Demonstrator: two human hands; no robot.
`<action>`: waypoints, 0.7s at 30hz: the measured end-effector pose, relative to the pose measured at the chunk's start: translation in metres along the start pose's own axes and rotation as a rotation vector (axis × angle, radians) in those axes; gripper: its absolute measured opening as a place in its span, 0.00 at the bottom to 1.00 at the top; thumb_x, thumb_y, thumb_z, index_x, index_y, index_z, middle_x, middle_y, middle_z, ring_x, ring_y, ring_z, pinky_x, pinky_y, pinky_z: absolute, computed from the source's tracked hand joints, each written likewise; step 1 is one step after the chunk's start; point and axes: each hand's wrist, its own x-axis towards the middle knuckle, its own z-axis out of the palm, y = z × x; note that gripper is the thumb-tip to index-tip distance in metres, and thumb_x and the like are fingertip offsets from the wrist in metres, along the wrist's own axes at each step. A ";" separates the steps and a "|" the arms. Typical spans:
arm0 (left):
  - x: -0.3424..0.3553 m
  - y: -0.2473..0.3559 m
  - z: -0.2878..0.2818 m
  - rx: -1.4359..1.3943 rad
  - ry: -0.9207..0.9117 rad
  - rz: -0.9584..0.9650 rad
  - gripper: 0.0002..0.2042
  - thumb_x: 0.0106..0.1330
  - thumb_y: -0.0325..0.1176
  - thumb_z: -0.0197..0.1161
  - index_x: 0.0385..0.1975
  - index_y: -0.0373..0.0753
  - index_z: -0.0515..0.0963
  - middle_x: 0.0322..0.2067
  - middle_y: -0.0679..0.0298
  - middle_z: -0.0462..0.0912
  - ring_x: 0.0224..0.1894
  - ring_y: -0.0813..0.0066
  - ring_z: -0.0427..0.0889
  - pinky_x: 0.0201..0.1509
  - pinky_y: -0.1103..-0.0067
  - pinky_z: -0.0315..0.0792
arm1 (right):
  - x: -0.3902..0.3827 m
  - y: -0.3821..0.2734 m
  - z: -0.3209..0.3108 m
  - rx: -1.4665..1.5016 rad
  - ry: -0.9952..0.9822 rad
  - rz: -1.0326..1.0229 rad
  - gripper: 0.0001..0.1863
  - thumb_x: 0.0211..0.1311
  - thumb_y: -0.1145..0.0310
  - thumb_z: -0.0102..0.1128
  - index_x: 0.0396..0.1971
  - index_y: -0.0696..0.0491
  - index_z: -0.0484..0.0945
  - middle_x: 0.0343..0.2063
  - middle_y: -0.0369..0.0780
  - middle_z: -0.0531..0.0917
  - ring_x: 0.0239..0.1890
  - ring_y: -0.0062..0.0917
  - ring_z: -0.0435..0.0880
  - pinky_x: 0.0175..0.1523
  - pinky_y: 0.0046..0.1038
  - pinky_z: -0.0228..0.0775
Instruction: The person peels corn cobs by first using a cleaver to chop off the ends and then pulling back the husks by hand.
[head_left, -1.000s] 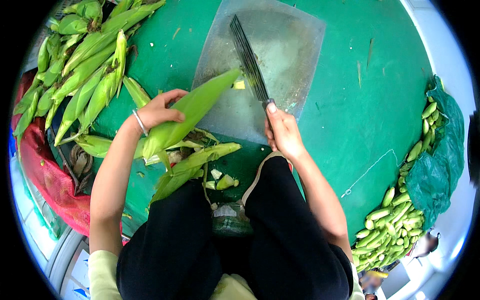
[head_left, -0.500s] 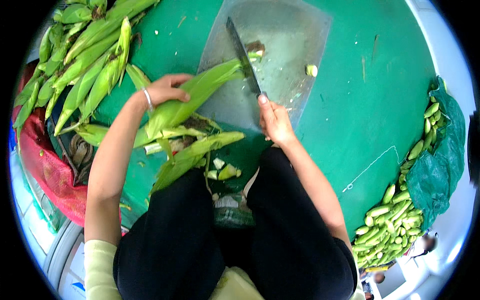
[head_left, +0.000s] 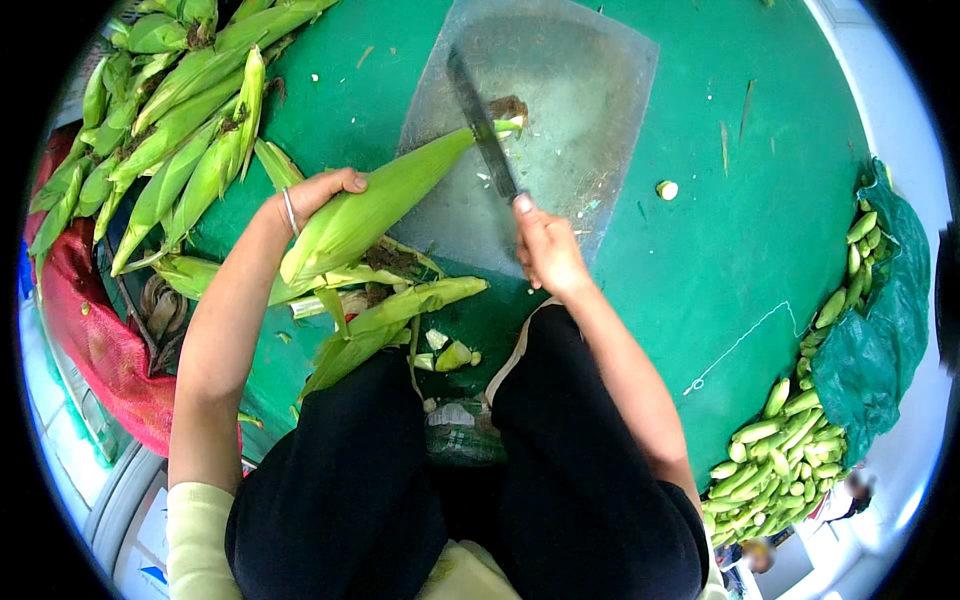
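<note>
My left hand [head_left: 328, 192] is closed round an ear of corn [head_left: 395, 205] in its green husk, its narrow end pointing away to the right. In my right hand [head_left: 550, 250] is a long dark-bladed knife [head_left: 480, 125], gripped by the handle. Its blade, slightly blurred, crosses the corn's narrow end; a pale stub shows just past it. Beneath them lies a clear cutting mat [head_left: 590, 90] with a tuft of brown silk [head_left: 509, 106] on it. A round cut piece [head_left: 667, 190] sits right of the mat.
Husked-on corn ears [head_left: 180, 140] are heaped at the far left, above a red mesh sack [head_left: 110, 350]. More husks [head_left: 390, 315] and trimmings [head_left: 453, 355] lie before my knees. Small green ears [head_left: 780, 460] spill from a green sack [head_left: 870, 340] at right. A white string [head_left: 745, 340] crosses the green surface.
The ear of corn has tipped so its pale end shows beyond the blade. The cut piece has moved right, off the mat. My left fingers have shifted round the husk.
</note>
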 end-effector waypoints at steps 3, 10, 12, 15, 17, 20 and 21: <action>-0.023 0.000 0.011 0.179 -0.040 0.054 0.30 0.48 0.38 0.59 0.54 0.34 0.65 0.44 0.57 0.76 0.42 0.70 0.76 0.47 0.76 0.71 | -0.014 -0.002 -0.006 0.199 -0.076 0.116 0.32 0.63 0.40 0.39 0.14 0.55 0.65 0.10 0.34 0.67 0.15 0.23 0.71 0.23 0.28 0.63; -0.087 0.010 0.048 0.448 0.098 0.349 0.40 0.36 0.21 0.64 0.58 0.36 0.61 0.46 0.65 0.70 0.52 0.76 0.68 0.59 0.79 0.60 | -0.014 0.010 -0.076 -0.418 0.514 -0.140 0.30 0.62 0.44 0.45 0.23 0.61 0.70 0.17 0.52 0.76 0.24 0.49 0.77 0.29 0.40 0.68; -0.100 0.014 0.055 0.619 0.182 0.563 0.42 0.33 0.25 0.65 0.58 0.34 0.61 0.50 0.60 0.66 0.55 0.72 0.65 0.62 0.78 0.55 | -0.009 0.035 -0.062 -0.688 0.351 -0.104 0.30 0.61 0.42 0.43 0.26 0.61 0.70 0.17 0.54 0.76 0.24 0.50 0.78 0.29 0.42 0.70; -0.120 0.016 0.058 0.628 0.300 0.683 0.42 0.31 0.28 0.67 0.56 0.34 0.62 0.51 0.60 0.61 0.57 0.67 0.61 0.64 0.76 0.51 | -0.048 0.044 -0.001 -0.964 -0.071 -0.296 0.31 0.57 0.38 0.44 0.22 0.56 0.69 0.15 0.49 0.77 0.19 0.41 0.79 0.25 0.41 0.70; -0.116 0.021 0.069 0.701 0.382 0.780 0.40 0.32 0.27 0.69 0.54 0.35 0.62 0.49 0.61 0.60 0.56 0.68 0.61 0.63 0.77 0.52 | -0.063 0.048 0.024 -0.951 -0.177 -0.514 0.29 0.56 0.40 0.47 0.21 0.55 0.69 0.15 0.46 0.77 0.17 0.37 0.78 0.23 0.38 0.70; -0.092 0.024 0.085 0.702 0.484 0.895 0.37 0.35 0.25 0.70 0.51 0.36 0.62 0.48 0.58 0.62 0.54 0.65 0.64 0.59 0.75 0.58 | -0.056 0.044 0.029 -0.798 0.045 -0.714 0.25 0.56 0.45 0.53 0.21 0.55 0.70 0.15 0.44 0.76 0.15 0.38 0.76 0.23 0.36 0.70; -0.085 0.027 0.090 0.773 0.510 0.925 0.36 0.36 0.25 0.70 0.51 0.36 0.62 0.47 0.56 0.63 0.53 0.62 0.64 0.58 0.74 0.60 | -0.053 0.040 0.023 -0.806 0.060 -0.714 0.25 0.56 0.45 0.53 0.21 0.55 0.70 0.15 0.44 0.76 0.15 0.38 0.76 0.23 0.36 0.70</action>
